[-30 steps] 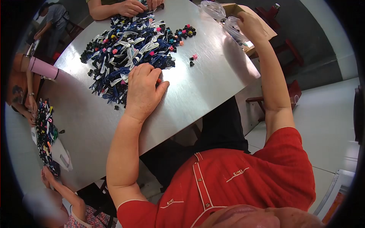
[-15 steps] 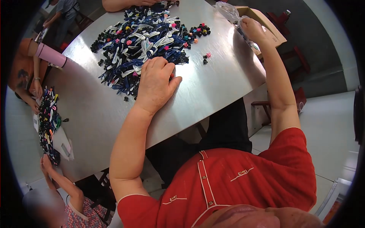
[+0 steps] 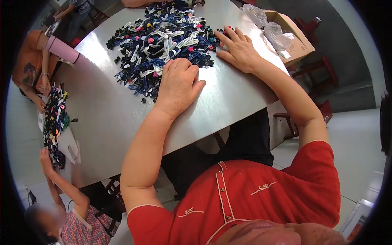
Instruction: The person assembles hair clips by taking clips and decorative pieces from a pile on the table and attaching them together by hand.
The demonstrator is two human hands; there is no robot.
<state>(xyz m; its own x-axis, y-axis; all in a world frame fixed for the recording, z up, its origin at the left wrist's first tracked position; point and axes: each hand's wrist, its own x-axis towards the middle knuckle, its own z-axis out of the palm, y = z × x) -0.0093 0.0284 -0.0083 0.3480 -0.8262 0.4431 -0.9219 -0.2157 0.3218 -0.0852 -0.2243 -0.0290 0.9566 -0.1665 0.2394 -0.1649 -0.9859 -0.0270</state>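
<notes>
A large pile of small hair clips (image 3: 163, 41), navy, white and black with some pink and yellow pieces, lies on the metal table (image 3: 204, 106). At the pile's near edge rests my left hand (image 3: 177, 83), its fingers curled; what they hold, if anything, is hidden. My right hand (image 3: 239, 51) is over the pile's right side with its fingers spread, near small black and pink pieces. Nothing shows in its grasp.
An open cardboard box (image 3: 300, 45) with clear plastic bags (image 3: 277, 36) stands at the table's right edge. On the left are a pink tumbler (image 3: 63, 50), a second pile of clips (image 3: 53, 122) and two co-workers. Another person's forearm (image 3: 139, 3) shows at the top.
My right hand has come from the plastic bags at the box leftward to the right side of the pile, and its fingers have opened. My left hand stays at the pile's edge. The view has shifted.
</notes>
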